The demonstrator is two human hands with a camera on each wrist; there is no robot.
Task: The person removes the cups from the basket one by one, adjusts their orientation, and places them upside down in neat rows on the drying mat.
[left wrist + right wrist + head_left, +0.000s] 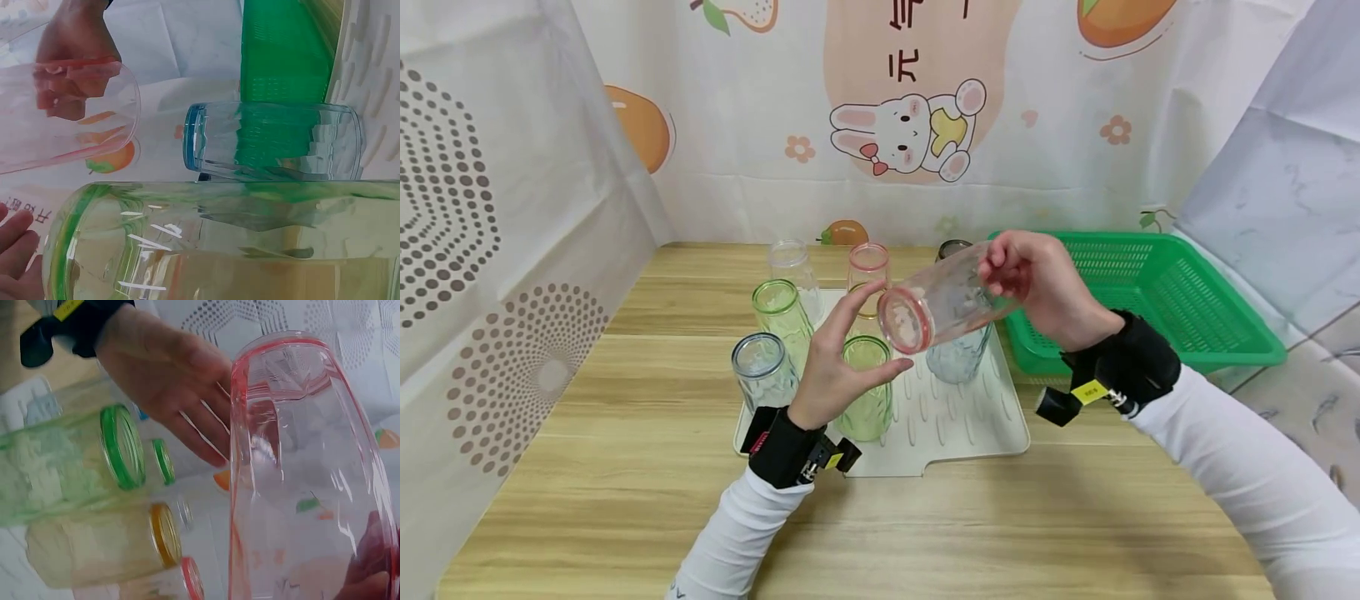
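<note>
A pink-tinted drinking glass [951, 292] is held tilted above the drying mat, its thick ringed end facing left and down. My right hand [1037, 287] grips it at the far upper end with curled fingers. Thumb and fingers of my left hand [842, 358] are spread wide at the ringed end, one on either side. In the right wrist view, the left palm [169, 381] lies beside that end of the pink glass [300, 456]. A green glass [867, 408] stands just under the left hand, and it fills the lower left wrist view.
More glasses stand on the white ridged mat [985, 425]: blue [763, 375], green [781, 312], clear [792, 262] and pink [868, 260], with a bluish one [958, 358] at right. A green plastic basket [1232, 358] sits right of the mat. Printed cloth [737, 125] hangs behind.
</note>
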